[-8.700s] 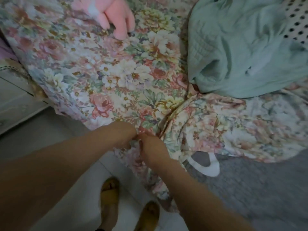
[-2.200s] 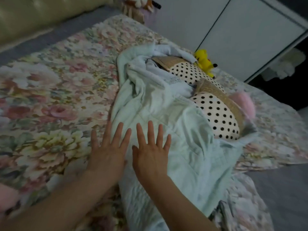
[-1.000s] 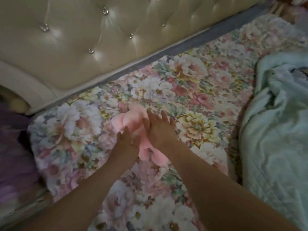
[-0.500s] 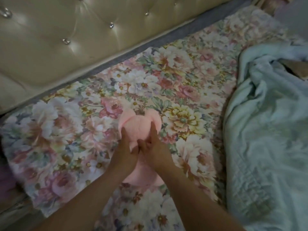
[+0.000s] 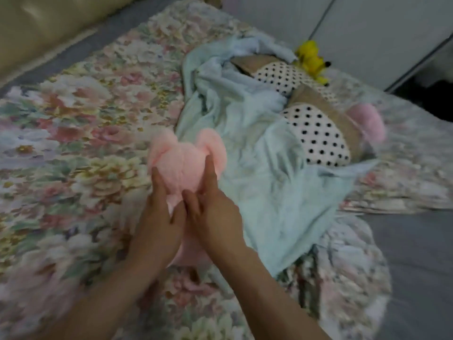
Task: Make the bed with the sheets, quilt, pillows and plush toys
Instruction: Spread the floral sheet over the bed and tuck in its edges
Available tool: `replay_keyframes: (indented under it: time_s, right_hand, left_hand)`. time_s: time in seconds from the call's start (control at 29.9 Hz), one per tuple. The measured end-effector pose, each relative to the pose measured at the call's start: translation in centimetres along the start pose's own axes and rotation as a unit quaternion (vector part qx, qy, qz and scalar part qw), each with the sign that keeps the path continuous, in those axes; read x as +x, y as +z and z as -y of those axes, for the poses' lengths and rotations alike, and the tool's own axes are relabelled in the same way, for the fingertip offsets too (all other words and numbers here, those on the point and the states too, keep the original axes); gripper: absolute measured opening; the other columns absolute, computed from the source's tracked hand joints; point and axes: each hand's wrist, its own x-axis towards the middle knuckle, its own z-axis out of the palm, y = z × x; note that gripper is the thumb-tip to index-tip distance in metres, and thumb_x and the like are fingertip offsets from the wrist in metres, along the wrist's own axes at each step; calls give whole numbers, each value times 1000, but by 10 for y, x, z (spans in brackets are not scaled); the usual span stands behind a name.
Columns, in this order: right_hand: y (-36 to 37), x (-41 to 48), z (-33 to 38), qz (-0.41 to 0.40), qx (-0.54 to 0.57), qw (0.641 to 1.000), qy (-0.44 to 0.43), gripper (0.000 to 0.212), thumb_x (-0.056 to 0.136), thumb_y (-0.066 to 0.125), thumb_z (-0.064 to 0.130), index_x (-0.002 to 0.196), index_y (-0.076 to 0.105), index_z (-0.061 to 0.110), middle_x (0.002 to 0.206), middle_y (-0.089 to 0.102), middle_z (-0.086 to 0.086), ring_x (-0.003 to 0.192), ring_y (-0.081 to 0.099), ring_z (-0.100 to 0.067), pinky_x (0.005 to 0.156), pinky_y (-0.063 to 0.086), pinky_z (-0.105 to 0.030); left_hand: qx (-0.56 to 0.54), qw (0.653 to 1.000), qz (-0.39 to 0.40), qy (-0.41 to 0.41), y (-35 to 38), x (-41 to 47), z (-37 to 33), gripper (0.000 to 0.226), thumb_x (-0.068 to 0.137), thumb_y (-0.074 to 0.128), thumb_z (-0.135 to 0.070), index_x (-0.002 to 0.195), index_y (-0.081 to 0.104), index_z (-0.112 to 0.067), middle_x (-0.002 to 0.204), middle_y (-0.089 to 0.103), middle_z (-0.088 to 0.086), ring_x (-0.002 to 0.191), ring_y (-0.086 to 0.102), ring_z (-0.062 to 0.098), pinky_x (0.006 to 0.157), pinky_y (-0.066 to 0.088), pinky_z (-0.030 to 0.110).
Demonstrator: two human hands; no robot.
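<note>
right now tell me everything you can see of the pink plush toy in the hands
The pink plush toy is soft, fuzzy and pale pink, with two rounded ears or lobes on top. It is seen from behind, so no face shows. The left hand and right hand grip it from either side, upright, over the floral sheet beside the crumpled blue-green quilt. Its lower body is mostly hidden behind the hands. The picture is blurred.

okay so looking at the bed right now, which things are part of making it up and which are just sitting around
Part of the job:
pink plush toy, held in left hand and right hand
floral sheet
light green quilt
polka-dot pillows
yellow plush toy

Just there:
headboard
white wardrobe doors
</note>
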Motion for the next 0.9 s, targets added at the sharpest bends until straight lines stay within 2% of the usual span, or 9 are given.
replay_keyframes:
  time_s: [0.17,0.23,0.3,0.44,0.54,0.64,0.77,0.84,0.9]
  right_hand:
    - [-113,-35,-85,-83,-7,994,77,72,98,42,47,152,-7,42,94,68,-2,83,63,-24,64,41,-33]
    - [-164,-52,-137,-129,-5,985,111,72,98,41,48,152,-7,42,98,68,-3,87,64,-26,64,40,-33]
    - [-183,-62,-157,-131,-15,983,129,72,98,40,49,151,-9,43,96,67,-2,86,63,-26,63,40,-33]
    - [-214,-78,-204,-159,-19,973,168,72,98,37,51,150,-12,44,96,66,-1,84,63,-25,65,46,-34]
    - [-228,-69,-221,-174,-8,970,167,71,98,37,51,151,-11,42,93,66,-1,80,63,-21,69,51,-36]
    - [-247,-40,-212,-169,1,974,150,72,100,39,48,153,-8,37,95,65,-2,83,62,-21,67,47,-33]
    - [-305,42,-194,-247,8,963,105,68,100,43,40,154,4,27,116,64,-11,98,62,-31,70,38,-31]
    - [-339,85,-189,-294,-24,950,102,68,99,42,38,154,6,22,122,60,-16,104,60,-34,75,40,-35]
    - [-350,109,-190,-306,-50,944,114,70,97,43,37,154,6,21,135,50,-20,118,53,-37,88,44,-41]
  left_hand:
    - [-6,993,89,71,107,-15,-92,79,99,46,-33,152,-12,-36,154,33,8,131,45,28,101,38,33]
    - [1,987,137,87,161,-30,-143,80,96,44,-42,151,-12,-38,153,34,9,129,46,28,100,41,35]
    - [15,985,153,80,185,-38,-157,82,89,38,-49,151,-12,-36,151,38,11,127,49,30,98,43,36]
    - [55,974,191,112,238,-49,-185,78,99,45,-35,153,-10,-30,152,38,8,124,51,28,92,42,31]
    - [64,969,203,124,251,-38,-201,78,99,43,-38,152,-14,-33,156,30,6,128,48,25,98,42,32]
    - [78,969,187,139,248,-8,-221,78,98,44,-42,152,-12,-36,157,28,3,133,43,24,104,39,34]
    - [100,970,107,194,242,81,-283,78,90,53,-52,153,11,-30,143,42,14,125,48,34,100,43,41]
    - [71,976,121,166,241,124,-320,80,86,52,-61,151,15,-33,143,42,15,125,48,37,103,43,46]
    - [46,979,170,99,245,147,-334,84,88,49,-64,154,9,-32,154,30,14,136,37,37,109,37,48]
